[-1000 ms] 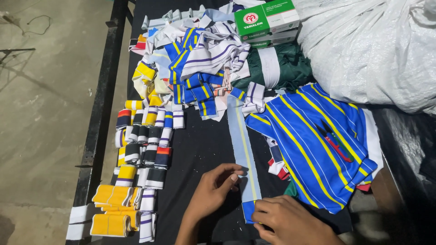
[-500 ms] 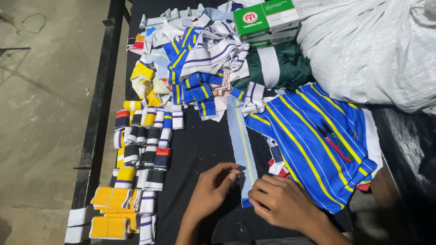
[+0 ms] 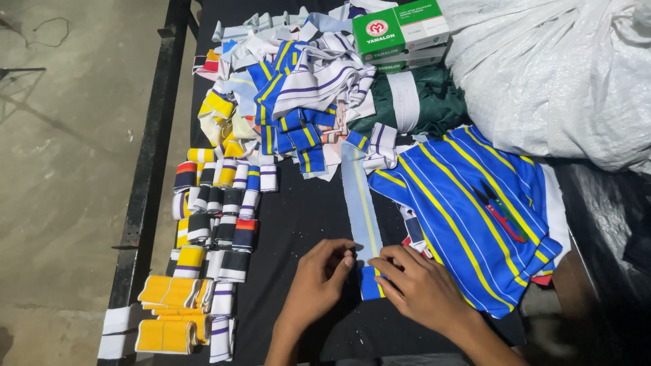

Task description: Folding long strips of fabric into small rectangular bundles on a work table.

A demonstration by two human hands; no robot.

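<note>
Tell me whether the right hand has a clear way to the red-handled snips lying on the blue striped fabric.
Probably yes: the right hand rests beside the blue striped fabric, and nothing lies between it and the snips.

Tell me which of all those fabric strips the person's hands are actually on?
The long pale blue strip with a thin yellow line, lying alone mid-table. Both hands, left hand and right hand, pinch its near end.

1. The right hand point(image 3: 420, 288) is sliding up from the bottom edge, closing in beside the left hand point(image 3: 319, 278).
2. Its fingers are now gathering the near end of the strip point(image 3: 359, 203), folding its blue end under.
</note>
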